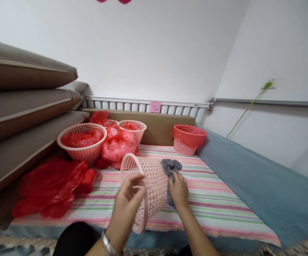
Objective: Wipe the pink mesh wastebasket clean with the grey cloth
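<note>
A pale pink plastic basket (155, 181) with a lattice wall lies tipped on its side in front of me, its mouth facing left. My left hand (130, 199) is at the basket's rim, fingers curled over the edge and thumb apart, with a silver bangle on the wrist. At the basket's base, my right hand (179, 190) presses a grey cloth (171, 166) against the outside. The cloth bunches up above the fingers and hangs down behind them.
Striped fabric (212, 199) covers the bed surface. Pink baskets (90, 153) with red plastic bags stand at the back left, beside a filled red bag (119, 145). Loose red bags (52, 185) lie left. Stacked red and pink baskets (188, 140) stand back right. Cushions (28, 103) pile up left.
</note>
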A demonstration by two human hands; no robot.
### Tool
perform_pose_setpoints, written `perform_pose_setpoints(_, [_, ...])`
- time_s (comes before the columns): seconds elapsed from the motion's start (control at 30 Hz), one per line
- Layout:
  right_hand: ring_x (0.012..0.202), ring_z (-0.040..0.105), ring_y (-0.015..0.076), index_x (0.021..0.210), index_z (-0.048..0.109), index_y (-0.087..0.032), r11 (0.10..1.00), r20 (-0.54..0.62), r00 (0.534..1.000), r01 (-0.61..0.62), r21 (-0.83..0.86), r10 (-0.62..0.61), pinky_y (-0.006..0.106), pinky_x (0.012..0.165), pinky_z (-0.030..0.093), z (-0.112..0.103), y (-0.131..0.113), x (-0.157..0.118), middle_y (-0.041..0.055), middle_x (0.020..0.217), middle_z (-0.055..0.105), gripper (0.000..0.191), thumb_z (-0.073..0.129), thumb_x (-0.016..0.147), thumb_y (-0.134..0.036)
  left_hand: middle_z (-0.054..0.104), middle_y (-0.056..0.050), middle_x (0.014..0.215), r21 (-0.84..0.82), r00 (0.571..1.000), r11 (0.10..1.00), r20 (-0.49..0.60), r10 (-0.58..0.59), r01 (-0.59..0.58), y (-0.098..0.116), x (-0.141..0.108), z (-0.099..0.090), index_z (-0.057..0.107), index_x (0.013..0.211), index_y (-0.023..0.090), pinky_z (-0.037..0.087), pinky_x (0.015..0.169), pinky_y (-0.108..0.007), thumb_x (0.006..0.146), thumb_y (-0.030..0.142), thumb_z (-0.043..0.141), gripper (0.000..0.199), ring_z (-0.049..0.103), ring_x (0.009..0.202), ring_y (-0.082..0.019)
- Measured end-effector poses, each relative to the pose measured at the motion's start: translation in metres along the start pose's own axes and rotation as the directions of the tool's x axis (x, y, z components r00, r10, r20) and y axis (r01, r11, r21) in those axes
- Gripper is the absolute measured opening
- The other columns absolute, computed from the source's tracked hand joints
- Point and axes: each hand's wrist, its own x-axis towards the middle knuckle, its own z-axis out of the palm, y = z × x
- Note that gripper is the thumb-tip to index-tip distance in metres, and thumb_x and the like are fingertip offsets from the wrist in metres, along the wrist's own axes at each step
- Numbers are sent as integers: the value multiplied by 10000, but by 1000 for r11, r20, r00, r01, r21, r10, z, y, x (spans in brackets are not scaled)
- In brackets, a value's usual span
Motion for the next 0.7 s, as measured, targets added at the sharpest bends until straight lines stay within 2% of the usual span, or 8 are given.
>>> perform_pose_setpoints(0.07, [1076,466,269,1121,592,-111,1000,-10,1000,-6,17,6,411,921,387,-2,-9,-1,147,1103,593,374,400,819,-220,455,-140,1377,22,1000,1000,7,-6,6,-13,24,1,418,1282,214,395,988,-489,765,353,604,566,435,1250,-336])
perform_pose_setpoints(0.13, [1073,474,260,1116,596,-125,999,-4,1000,-7,51,7,413,926,388,-6,-25,-5,137,1085,600,361,410,815,-194,424,-172,1390,2,986,999,163,-41,41,-30,35,5,313,1334,190,394,994,-473,752,304,616,666,469,1226,-314])
perform_pose_setpoints(0.23, [1053,497,238,1118,597,-159,990,41,999,-3,141,-3,407,928,393,-17,-61,-18,113,1069,605,351,425,811,-161,470,-165,1344,-12,977,995,193,-95,99,-52,38,11,299,1319,189,418,976,-450,792,284,550,592,495,1205,-291])
perform_pose_setpoints(0.3, [1074,489,231,1138,589,-185,976,83,996,6,219,-25,401,931,395,-26,-89,-28,101,1104,591,371,445,800,-137,476,-160,1342,4,975,994,197,-104,105,-58,37,11,286,1329,192,427,964,-448,804,282,532,586,483,1216,-293])
perform_pose_setpoints(0.43, [1097,462,223,1134,589,-227,925,149,977,90,368,-154,394,959,377,-44,-129,-40,71,1172,555,442,487,735,-66,474,-126,1362,82,983,997,185,-16,0,-58,36,2,365,1314,183,277,1085,-429,795,261,561,560,398,1290,-275])
perform_pose_setpoints(0.57, [1075,462,222,1089,601,-245,908,178,961,126,399,-212,396,943,385,-56,-134,-42,56,1157,551,423,510,721,-59,479,-103,1370,116,986,993,164,-44,25,-60,32,-2,390,1315,205,227,1114,-425,804,327,571,555,394,1295,-275])
perform_pose_setpoints(0.63, [1099,447,224,1085,599,-249,913,185,955,148,380,-231,398,955,376,-58,-126,-41,52,1186,538,407,526,725,-75,509,-109,1348,112,983,992,169,-72,53,-66,28,-1,391,1318,207,275,1097,-429,778,354,609,600,424,1274,-295])
perform_pose_setpoints(0.7, [1137,424,222,1112,587,-257,921,180,953,169,351,-244,392,974,362,-57,-113,-41,46,1239,515,428,540,724,-84,557,-122,1303,68,974,989,174,-142,132,-74,23,0,367,1334,219,375,1040,-444,731,403,659,694,484,1224,-326])
